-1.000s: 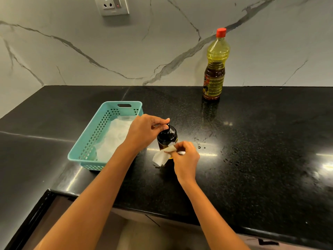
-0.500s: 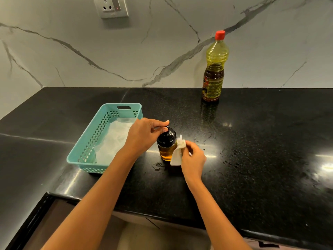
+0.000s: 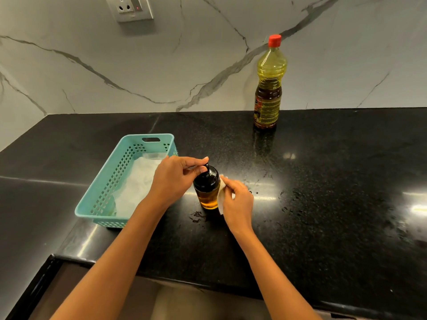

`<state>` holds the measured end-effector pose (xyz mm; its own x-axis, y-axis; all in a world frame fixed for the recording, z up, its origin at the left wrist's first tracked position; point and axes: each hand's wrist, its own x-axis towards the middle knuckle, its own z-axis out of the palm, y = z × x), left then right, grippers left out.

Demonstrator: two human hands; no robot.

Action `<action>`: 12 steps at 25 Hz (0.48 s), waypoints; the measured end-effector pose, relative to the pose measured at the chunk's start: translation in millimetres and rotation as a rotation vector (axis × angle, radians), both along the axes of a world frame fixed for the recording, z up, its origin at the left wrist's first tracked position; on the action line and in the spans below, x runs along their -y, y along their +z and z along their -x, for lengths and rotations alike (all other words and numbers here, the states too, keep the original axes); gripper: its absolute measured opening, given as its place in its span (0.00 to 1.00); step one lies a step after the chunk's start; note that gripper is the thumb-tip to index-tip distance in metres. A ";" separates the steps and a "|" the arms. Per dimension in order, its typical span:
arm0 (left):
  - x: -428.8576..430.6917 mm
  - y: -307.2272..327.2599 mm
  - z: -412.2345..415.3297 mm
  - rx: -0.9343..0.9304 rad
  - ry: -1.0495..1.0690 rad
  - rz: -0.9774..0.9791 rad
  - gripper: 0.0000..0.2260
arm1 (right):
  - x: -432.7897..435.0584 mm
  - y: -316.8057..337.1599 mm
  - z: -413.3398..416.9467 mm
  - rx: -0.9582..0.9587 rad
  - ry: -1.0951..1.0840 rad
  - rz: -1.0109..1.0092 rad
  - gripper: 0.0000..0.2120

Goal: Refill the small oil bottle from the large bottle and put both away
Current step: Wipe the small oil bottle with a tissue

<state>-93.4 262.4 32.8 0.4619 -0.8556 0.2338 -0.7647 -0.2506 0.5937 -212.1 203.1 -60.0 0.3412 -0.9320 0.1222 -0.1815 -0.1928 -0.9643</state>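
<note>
Our left hand (image 3: 172, 179) pinched small oil bottle (image 3: 206, 188) cap; right hand (image 3: 238, 200) pressed tissue (image 3: 221, 197) against its side, upright on surface (image 3: 323, 204).

The socket (image 3: 131, 8) is cut off at the top edge. The tissue (image 3: 221, 195) is mostly hidden behind the right hand (image 3: 238, 202). The large bottle's label (image 3: 268, 109) cannot be read.

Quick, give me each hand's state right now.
Left hand: closed, pinching the small oil bottle's black top.
Right hand: closed, holding a white tissue against the bottle.
</note>
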 end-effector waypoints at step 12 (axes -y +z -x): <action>0.5 -1.6 -0.2 -0.001 0.001 0.016 0.12 | 6.5 3.8 -10.0 0.245 0.170 -0.306 0.12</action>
